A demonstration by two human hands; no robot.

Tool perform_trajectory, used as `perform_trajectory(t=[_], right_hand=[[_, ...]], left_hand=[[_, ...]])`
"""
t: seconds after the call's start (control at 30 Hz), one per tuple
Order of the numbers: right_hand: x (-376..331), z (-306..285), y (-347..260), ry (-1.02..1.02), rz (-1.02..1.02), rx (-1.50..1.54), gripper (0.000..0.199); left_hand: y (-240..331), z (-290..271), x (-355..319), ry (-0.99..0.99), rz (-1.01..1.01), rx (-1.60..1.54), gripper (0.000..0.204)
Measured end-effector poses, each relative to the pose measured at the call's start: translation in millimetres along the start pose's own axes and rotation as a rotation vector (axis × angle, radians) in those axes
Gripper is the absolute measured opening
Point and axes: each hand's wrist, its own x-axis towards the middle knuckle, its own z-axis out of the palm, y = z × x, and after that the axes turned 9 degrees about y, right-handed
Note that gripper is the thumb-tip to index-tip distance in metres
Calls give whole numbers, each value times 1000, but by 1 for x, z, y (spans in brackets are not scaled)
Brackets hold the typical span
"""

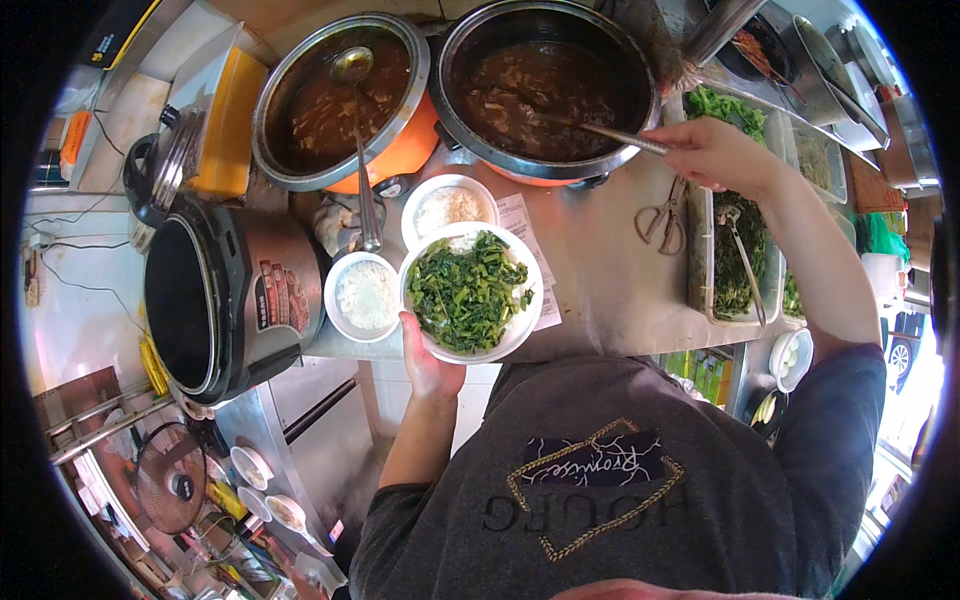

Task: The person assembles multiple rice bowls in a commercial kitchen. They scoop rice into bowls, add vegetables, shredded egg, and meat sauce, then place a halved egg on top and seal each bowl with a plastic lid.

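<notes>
My left hand point(432, 368) supports a white bowl point(533, 300) from below, its thumb at the rim. Chopped cooked greens point(468, 285) cover the white rice inside. My right hand point(715, 155) grips a ladle point(615, 136) by its metal handle. The ladle's head is sunk in brown stew with meat pieces, in the right-hand cooking pot point(530, 170). Just beyond the held bowl stands a second white bowl point(493, 212), its rice partly stained brown. A third bowl point(333, 310), of plain rice, sits to the left.
An orange pot point(400, 155) of brown stew holds another ladle point(364, 170). At left stands an uncovered rice cooker point(262, 225). Scissors point(663, 215) lie beside a plastic tub point(700, 270) of greens with a spoon point(745, 260). A paper slip point(548, 290) lies under the bowls.
</notes>
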Motion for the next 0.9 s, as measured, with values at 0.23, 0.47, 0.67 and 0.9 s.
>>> perform_trajectory(t=[0.23,0.47,0.67,0.9], right_hand=[[-65,1,-4,27,218,257,45],[-113,39,-15,195,-41,-251,45],[-134,33,-27,233,28,-258,47],[-89,27,4,58,172,326,42]], left_hand=[[2,8,5,7,-47,-26,66],[5,20,5,-67,-24,-4,65],[11,30,2,-61,-4,22,65],[17,45,2,-42,11,19,66]])
